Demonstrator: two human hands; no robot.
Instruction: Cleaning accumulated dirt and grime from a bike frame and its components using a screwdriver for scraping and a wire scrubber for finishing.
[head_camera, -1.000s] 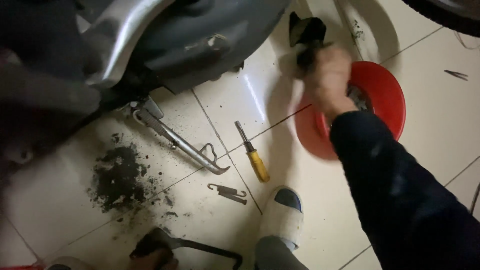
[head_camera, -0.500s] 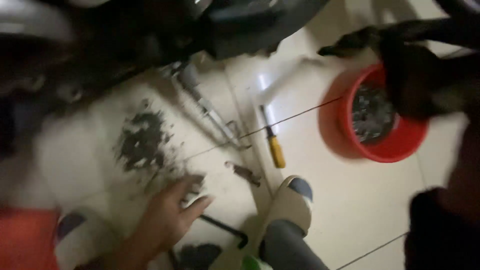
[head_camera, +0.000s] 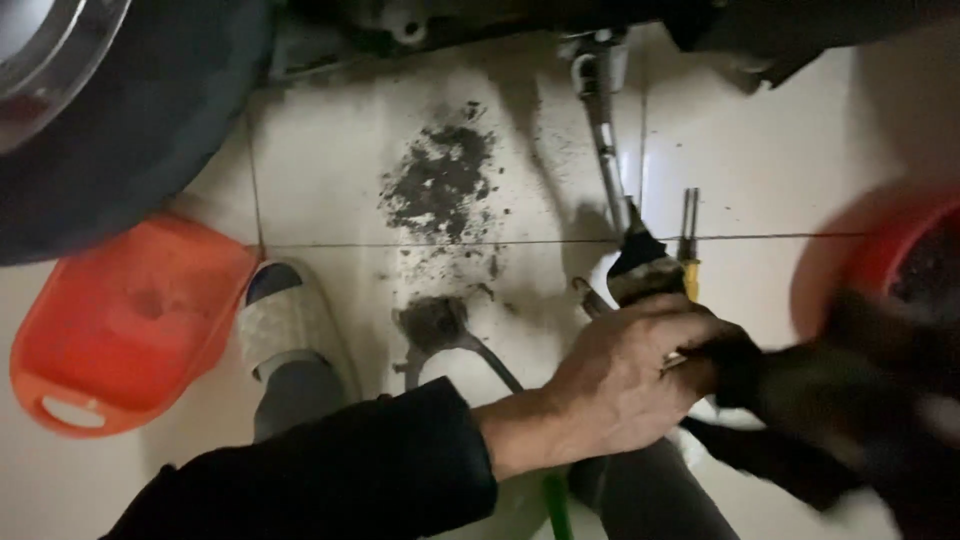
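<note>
Repair workshop: tyre, kickstand, screwdriver, grime-strewn tiled floor.

Glossy pale floor tiles smeared with gritty black grime, matt rubber tyre, smooth orange plastic tray, bare metal stand, soft dark cloth, ribbed rubber slipper, yellow plastic-handled screwdriver.
</note>
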